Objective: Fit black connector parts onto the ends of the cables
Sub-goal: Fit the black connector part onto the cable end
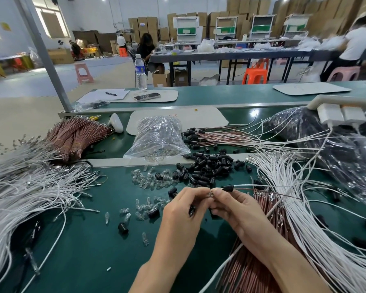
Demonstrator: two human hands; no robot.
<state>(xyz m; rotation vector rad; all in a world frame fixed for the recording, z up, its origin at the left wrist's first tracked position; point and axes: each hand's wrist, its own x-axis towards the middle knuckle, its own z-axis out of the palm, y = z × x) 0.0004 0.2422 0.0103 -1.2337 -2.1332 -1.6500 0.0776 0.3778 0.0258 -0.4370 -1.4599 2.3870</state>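
— Both hands meet over the middle of the surface (pixel 89 246), fingertips nearly touching. What is each one on?

— The right hand (pixel 235 208) pinches a black connector (pixel 227 188), which sits on a cable (pixel 262 185) whose white and brown wires trail off to the right. The left hand (pixel 182 210) has its fingers curled on something small and clear at the connector's mouth. It looks like a clear bulb (pixel 211 194), though the grip itself is half hidden.

— So how to do this step well?

— I'd hold the connector dead still, line the piece up straight with the opening, and push along its axis, never at a slant. Leave the wires slack so nothing tugs back out.

— And the next one?

— The loose pile of connectors (pixel 207 169) lies just beyond the hands, and the white cables (pixel 300 218) fan out to the right, within reach.
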